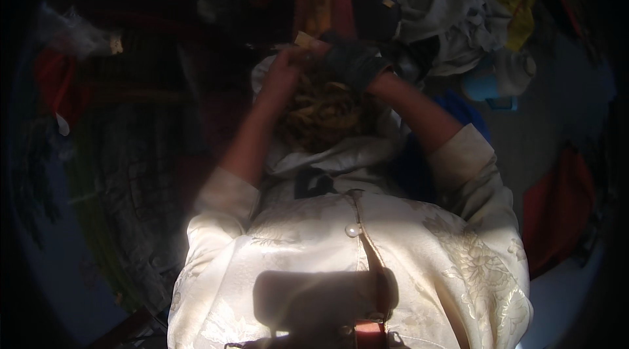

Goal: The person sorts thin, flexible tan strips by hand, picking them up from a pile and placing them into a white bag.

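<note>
My bare left hand (289,60) and my right hand (355,60), in a dark fingerless glove, meet above an open white sack (334,150). A small flat pale-yellow piece (304,40) sits at their fingertips, pinched between the two hands. Blur and dim light hide the exact grip. Brown and yellowish strips or scraps (327,111) fill the sack below my wrists. Just beyond my fingers, a yellowish-orange strap-like strip (317,0) lies over a red one (342,0).
Small yellowish pieces (387,3) lie on a dark surface at the top. Crumpled pale cloth or sacking (442,10) and a yellow printed bag (521,17) are at upper right, above a light-blue jug-like container (481,81). Red cloth (557,211) hangs at right; clear plastic (73,32) lies left.
</note>
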{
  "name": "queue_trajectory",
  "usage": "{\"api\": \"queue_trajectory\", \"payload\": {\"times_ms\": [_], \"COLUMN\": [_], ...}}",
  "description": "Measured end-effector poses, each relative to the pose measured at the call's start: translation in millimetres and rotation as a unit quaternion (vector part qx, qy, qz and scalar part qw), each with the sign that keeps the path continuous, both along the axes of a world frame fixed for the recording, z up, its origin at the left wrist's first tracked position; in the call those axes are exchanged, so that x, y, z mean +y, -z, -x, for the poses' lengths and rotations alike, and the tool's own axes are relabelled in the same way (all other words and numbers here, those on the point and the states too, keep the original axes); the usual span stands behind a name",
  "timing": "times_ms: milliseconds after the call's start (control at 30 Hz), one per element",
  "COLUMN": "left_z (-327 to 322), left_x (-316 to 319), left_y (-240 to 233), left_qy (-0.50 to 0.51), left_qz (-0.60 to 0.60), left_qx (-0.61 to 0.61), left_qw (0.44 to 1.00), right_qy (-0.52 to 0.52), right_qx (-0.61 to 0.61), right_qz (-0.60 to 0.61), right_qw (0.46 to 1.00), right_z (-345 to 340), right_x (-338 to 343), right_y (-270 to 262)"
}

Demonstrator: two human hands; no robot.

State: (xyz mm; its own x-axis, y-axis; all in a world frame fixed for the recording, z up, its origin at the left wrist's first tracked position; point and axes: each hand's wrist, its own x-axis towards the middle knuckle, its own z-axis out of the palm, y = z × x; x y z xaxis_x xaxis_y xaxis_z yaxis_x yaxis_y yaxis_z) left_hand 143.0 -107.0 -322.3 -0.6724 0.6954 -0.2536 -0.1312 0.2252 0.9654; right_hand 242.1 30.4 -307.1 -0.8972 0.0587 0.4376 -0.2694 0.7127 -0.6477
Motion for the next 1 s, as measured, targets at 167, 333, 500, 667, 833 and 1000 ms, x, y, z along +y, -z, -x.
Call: {"api": "queue_trajectory", "payload": {"times_ms": [167, 333, 500, 667, 833, 1000], "left_z": [-10, -33, -2, -38, -26, -41], "left_x": [-28, -19, -27, -6, -16, 0], "left_y": [41, -14, 31, -11, -8, -37], "left_qy": [0.059, -0.132, -0.069, -0.038, 0.03, -0.093], "left_qz": [0.066, -0.057, -0.132, -0.03, 0.07, -0.097], "left_qx": [-0.017, -0.369, -0.385, -0.285, 0.307, 0.472], "left_qw": [0.996, 0.918, 0.911, 0.957, 0.949, 0.871], "right_qy": [0.056, -0.066, -0.017, 0.054, 0.128, -0.038], "right_qx": [0.029, 0.071, 0.0, 0.074, 0.038, -0.208], "right_qz": [-0.032, -0.091, 0.084, 0.054, 0.004, 0.454], "right_qw": [0.997, 0.991, 0.996, 0.994, 0.991, 0.865], "right_z": [-5, -4, -1, -3, 10, -3], "right_x": [-17, -20, -24, -17, -20, -17], "right_y": [2, 5, 9, -3, 34, -13]}}
